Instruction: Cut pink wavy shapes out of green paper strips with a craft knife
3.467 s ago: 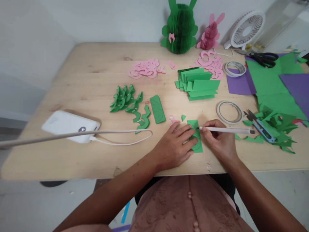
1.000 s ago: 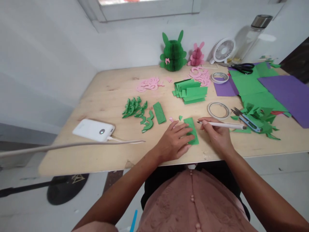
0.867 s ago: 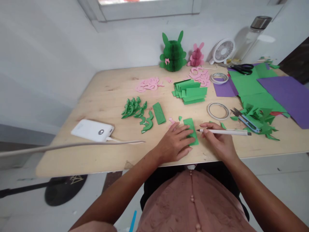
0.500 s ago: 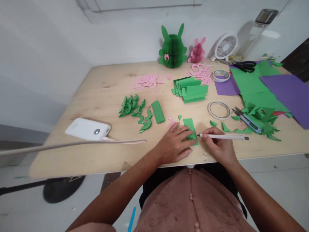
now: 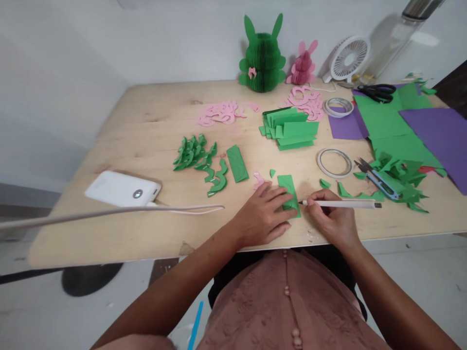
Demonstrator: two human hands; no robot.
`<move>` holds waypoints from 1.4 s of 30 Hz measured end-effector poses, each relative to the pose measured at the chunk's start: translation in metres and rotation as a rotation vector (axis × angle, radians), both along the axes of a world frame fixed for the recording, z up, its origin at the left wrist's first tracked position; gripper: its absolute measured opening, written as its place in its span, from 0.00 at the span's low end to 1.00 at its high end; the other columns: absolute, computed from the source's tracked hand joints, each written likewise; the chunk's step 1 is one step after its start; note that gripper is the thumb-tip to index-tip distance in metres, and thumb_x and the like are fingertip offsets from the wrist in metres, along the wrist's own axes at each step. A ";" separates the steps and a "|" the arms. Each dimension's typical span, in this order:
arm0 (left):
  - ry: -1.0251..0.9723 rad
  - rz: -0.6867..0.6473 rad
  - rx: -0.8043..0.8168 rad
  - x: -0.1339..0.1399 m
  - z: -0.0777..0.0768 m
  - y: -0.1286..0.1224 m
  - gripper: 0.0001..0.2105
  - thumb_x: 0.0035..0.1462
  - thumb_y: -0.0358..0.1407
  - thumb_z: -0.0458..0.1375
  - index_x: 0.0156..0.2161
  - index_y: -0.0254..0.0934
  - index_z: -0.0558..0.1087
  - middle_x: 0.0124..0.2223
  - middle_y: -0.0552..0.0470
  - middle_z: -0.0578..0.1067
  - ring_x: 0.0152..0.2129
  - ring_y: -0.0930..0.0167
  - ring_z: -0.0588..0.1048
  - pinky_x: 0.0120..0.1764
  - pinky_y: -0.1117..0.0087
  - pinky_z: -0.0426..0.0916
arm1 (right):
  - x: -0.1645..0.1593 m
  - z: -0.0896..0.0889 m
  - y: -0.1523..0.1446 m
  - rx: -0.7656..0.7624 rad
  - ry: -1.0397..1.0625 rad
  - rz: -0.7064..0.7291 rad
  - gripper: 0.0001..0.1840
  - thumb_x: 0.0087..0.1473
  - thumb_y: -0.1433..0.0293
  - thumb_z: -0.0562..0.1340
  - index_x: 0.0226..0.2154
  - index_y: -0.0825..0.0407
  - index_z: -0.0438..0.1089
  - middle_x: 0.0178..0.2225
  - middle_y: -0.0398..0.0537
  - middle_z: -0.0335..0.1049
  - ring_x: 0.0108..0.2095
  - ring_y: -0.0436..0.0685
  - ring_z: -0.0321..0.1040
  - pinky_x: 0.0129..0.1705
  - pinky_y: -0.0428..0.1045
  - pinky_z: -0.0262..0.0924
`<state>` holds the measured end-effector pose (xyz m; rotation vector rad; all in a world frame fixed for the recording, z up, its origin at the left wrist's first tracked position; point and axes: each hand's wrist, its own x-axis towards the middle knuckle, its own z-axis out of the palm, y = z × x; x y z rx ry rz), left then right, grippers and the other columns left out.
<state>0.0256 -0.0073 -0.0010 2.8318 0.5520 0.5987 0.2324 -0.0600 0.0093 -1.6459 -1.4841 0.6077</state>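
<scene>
My left hand (image 5: 265, 214) lies flat with fingers spread, pressing a folded green paper strip (image 5: 288, 183) onto the table. Part of the strip is hidden under the fingers. Pinched in my right hand (image 5: 332, 218) is a white pen (image 5: 350, 204), its dark tip at the strip's right edge. Just above the left hand lie a small pink paper cutout (image 5: 259, 180) and a green scrap (image 5: 272, 173). Another green strip (image 5: 237, 164) with a drawn outline is to the left, beside a group of curved green paper pieces (image 5: 193, 153).
Folded green strips (image 5: 292, 127), pink cutouts (image 5: 221, 113) and tape rolls (image 5: 334, 163) lie further back. Thread snips (image 5: 379, 182), green scraps (image 5: 403, 177) and black scissors (image 5: 377, 91) are at right. A white power bank (image 5: 122, 188) with a cable sits at left. Paper rabbits (image 5: 263, 63) and a fan (image 5: 348, 59) stand behind.
The whole view has shifted slightly with the head. Both hands keep nearly the same place, the left on the strip and the pen tip by its right edge.
</scene>
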 end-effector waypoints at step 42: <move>-0.014 0.001 -0.020 0.000 0.000 0.001 0.14 0.66 0.40 0.52 0.50 0.41 0.75 0.57 0.46 0.72 0.57 0.59 0.65 0.61 0.49 0.53 | -0.004 -0.003 0.004 0.014 -0.039 -0.016 0.07 0.54 0.65 0.61 0.28 0.50 0.68 0.21 0.39 0.68 0.20 0.49 0.63 0.21 0.46 0.56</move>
